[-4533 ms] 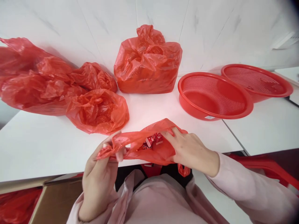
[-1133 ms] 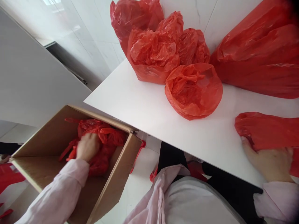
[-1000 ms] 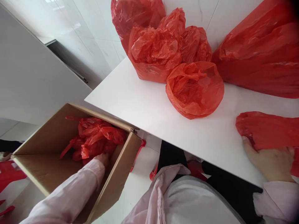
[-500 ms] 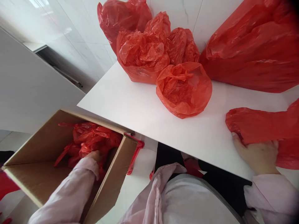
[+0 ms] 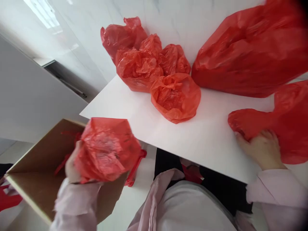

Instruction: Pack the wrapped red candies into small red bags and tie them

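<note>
Plainly, left hand (image 5: 72,166) curled; red bag (image 5: 108,149) gripped

The scene is brightly and fairly evenly lit, with streaked glare reflected at upper left on the glossy wall (image 5: 166,22). The cardboard box (image 5: 36,187) is shaded inside. The held red bag (image 5: 107,149) is softened by blur; the top right corner is darkened.

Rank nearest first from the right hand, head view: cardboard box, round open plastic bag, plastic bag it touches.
1. Plastic bag: touching the right hand, front right.
2. Round open plastic bag: near view centre.
3. Cardboard box: far left.
</note>
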### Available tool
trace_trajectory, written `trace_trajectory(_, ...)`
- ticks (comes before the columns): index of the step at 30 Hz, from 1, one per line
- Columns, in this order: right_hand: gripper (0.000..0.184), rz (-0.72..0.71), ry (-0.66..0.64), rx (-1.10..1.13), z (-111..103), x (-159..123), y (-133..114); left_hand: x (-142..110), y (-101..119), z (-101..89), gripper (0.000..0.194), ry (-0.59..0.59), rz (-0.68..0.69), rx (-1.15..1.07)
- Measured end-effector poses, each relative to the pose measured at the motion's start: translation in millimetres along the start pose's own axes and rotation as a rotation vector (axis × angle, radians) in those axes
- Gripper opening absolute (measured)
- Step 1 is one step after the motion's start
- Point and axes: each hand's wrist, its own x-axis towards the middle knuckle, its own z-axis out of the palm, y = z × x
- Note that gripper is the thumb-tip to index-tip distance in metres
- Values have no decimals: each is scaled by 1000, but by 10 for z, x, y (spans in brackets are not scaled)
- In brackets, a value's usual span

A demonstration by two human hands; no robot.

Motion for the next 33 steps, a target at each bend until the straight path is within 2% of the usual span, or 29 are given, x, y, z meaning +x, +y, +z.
trace_trajectory(1, 51, 24, 8, 42, -113, -24, 2, -31, -192, 248, 40, -21, -83, -82)
trace_trajectory(3, 52, 37, 52, 181, -394, -162, -44, -101, -546, 722, 32, -122, -178, -179)
trace_trajectory(4, 53, 46, 102, 269, -544, -265, -89, -145, -699, 945, 30, -197, -206, -188)
trace_trajectory(6, 48, 67, 182, 428, -813, -491, -201, -250, -950, 1360, 32, -378, -174, -122)
trace_trajectory(8, 38, 80, 219, 549, -999, -674, -297, -370, -1138, 1730, 31, -604, 9, 86)
trace_trajectory(10, 30, 71, 214, 656, -1097, -770, -336, -488, -1280, 2031, 22, -891, 302, 400)
trace_trajectory(12, 25, 52, 217, 739, -1138, -788, -320, -572, -1386, 2222, 18, -1166, 555, 677)
trace_trajectory(13, 22, 43, 227, 764, -1147, -779, -302, -589, -1424, 2265, 17, -1255, 615, 760)
trace_trajectory(14, 19, 32, 235, 780, -1153, -765, -283, -585, -1453, 2273, 14, -1286, 627, 803)
trace_trajectory(15, 16, 19, 237, 791, -1157, -749, -269, -560, -1473, 2249, 11, -1249, 613, 819)
trace_trajectory(18, 13, -41, 209, 823, -1155, -697, -271, -410, -1490, 2075, 9, -936, 562, 844)
trace_trajectory(20, 15, -107, 156, 845, -1126, -658, -313, -329, -1500, 1978, 13, -839, 594, 892)
trace_trajectory(22, 19, -173, 48, 820, -1051, -612, -377, -314, -1538, 1969, 19, -898, 663, 934)
trace_trajectory(24, 21, -192, -60, 756, -923, -565, -448, -351, -1613, 2056, 23, -984, 732, 945)
trace_trajectory(26, 24, -118, -91, 718, -760, -517, -508, -395, -1714, 2198, 27, -1018, 775, 956)
trace_trajectory(29, 25, 27, -72, 715, -562, -441, -549, -408, -1862, 2392, 33, -1011, 811, 1062)
trace_trajectory(31, 15, 39, -99, 679, -540, -391, -541, -382, -1924, 2463, 34, -1021, 813, 1140)
trace_trajectory(33, 19, 13, -135, 713, -638, -346, -507, -347, -1943, 2484, 28, -1039, 806, 1177)
